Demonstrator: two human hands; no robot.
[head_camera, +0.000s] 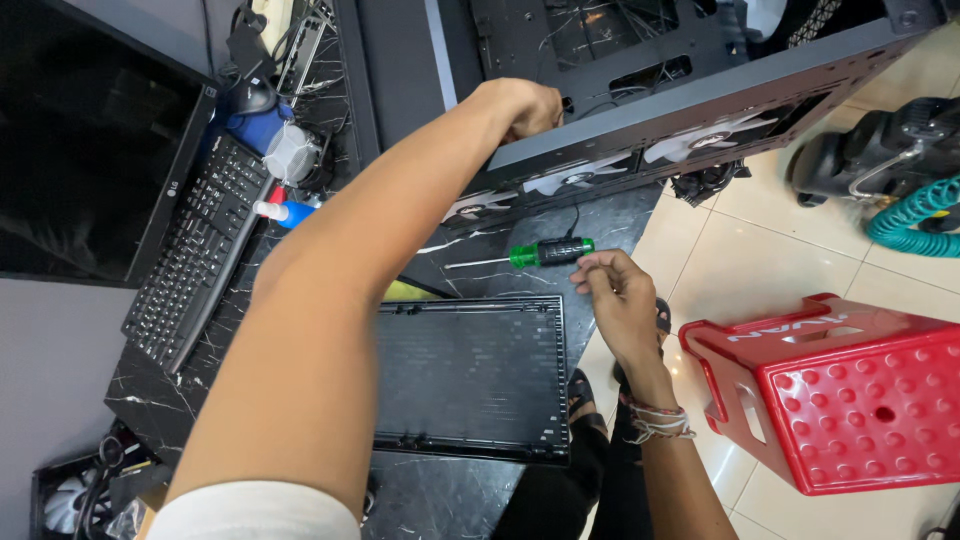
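Two hands at work: left hand (520, 105) curled shut over the top edge of the black computer case (640, 120); right hand (620, 300) pinches the green-and-black screwdriver (540, 252) by its handle, lying on the dark marble surface (480, 240) beside a black mesh panel (465, 375).

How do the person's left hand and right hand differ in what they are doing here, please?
The left hand is curled in a fist over the edge of the black computer case, while the right hand pinches the handle end of the green-and-black screwdriver. The left arm stretches far forward; the right hand sits closer in, with a cord bracelet at its wrist. Both are bare and work over the black marble-patterned table.
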